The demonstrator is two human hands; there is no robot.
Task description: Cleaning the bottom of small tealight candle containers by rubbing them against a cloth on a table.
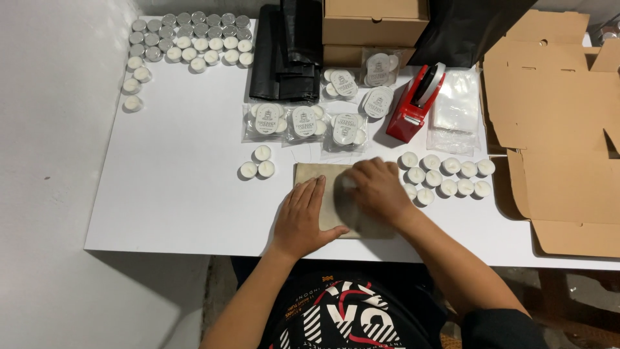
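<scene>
Head view: left hand (303,216) flat, open on thin, floppy brown paper sheet (316,178); right hand (376,187) curled, pinching small white piece; tealights (445,174) at three o'clock on desk (174,187).

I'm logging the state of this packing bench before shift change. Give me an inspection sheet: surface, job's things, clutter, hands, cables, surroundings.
Surface: white table, mostly covered along its far and right sides.
Job's things: brown paper pad under both hands; three loose tealights left of it, a double row of tealights to its right.
Clutter: bagged tealight packs, red tape dispenser, clear bags, black bags, cardboard boxes, tealight cluster in the far left corner.
Hands: left hand flat on the pad; right hand pressing something small and pale, unclear what.
Cables: nothing seen.
Surroundings: flat unfolded cartons on the right; pale floor on the left.
</scene>
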